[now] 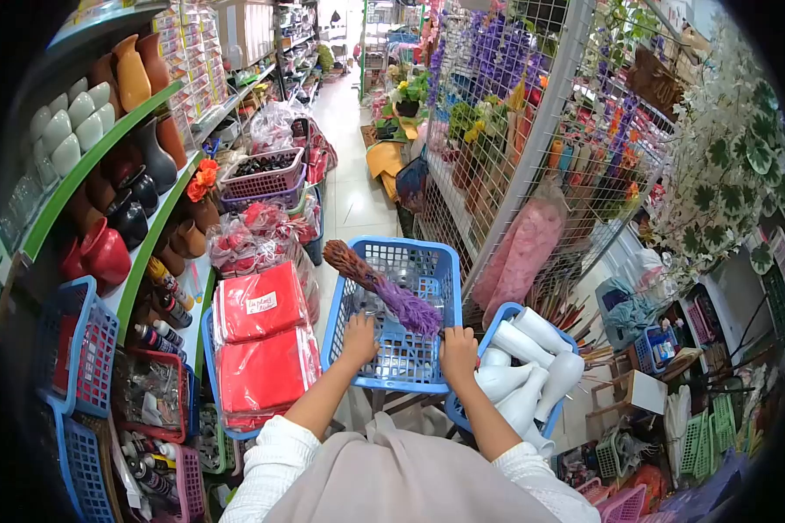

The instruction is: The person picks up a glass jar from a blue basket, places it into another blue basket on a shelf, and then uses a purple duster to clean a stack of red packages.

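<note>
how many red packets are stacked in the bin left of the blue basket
2. One red packet lies on top, farther from the person, with a white label; the other red packet sits just nearer. More may be hidden beneath them. Both hands grip the blue basket.

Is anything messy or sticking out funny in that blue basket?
A little: the purple bundle lies slantwise, its brown end poking over the blue basket rim. The left hand and right hand hold the near rim. Nothing spilled.

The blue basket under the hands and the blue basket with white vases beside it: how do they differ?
The blue basket is gripped at its near rim by the left hand and right hand; the second basket is untouched. The first holds purple and brown dried bunches lying flat; the second holds white vases. Both are blue plastic mesh.
</note>
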The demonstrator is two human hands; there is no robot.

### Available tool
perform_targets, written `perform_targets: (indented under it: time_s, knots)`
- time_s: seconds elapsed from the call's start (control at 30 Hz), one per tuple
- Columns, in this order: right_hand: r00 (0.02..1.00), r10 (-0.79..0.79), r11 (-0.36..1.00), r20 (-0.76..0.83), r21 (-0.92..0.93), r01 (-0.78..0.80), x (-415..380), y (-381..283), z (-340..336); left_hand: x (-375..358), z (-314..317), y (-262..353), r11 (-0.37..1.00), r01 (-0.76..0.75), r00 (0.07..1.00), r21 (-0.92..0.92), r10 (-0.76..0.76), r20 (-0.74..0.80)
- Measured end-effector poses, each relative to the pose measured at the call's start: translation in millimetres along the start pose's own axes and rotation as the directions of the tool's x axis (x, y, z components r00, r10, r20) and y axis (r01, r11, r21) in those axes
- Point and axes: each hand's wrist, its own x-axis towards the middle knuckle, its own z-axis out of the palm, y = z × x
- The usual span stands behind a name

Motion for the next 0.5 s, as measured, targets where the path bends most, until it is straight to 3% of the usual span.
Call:
perform_targets:
  time_s: [0.07,0.27,0.4,0.5]
  knots:
    - [1.000,-0.012,1.000,-0.003,-0.011,0.012,-1.9,1.9,3.0,3.0,28.6,-15.0,0.999,0.036,0.999,0.015,-0.036,0.027]
    - [0.999,-0.032,0.998,-0.012,-0.062,0.031,-1.2,1.4,2.6,3.4,26.0,-11.3,0.987,0.158,0.981,0.005,-0.158,0.115]
    - [0.999,-0.027,0.999,-0.024,-0.039,0.026,0.0,1.3,1.2,4.8,40.1,-22.6,0.995,0.104,0.993,-0.010,-0.104,0.054]
    - [1.000,-0.013,1.000,-0.023,-0.001,0.013,1.2,-1.7,3.2,3.4,11.0,-8.8,0.995,0.101,0.987,-0.021,-0.098,0.125]
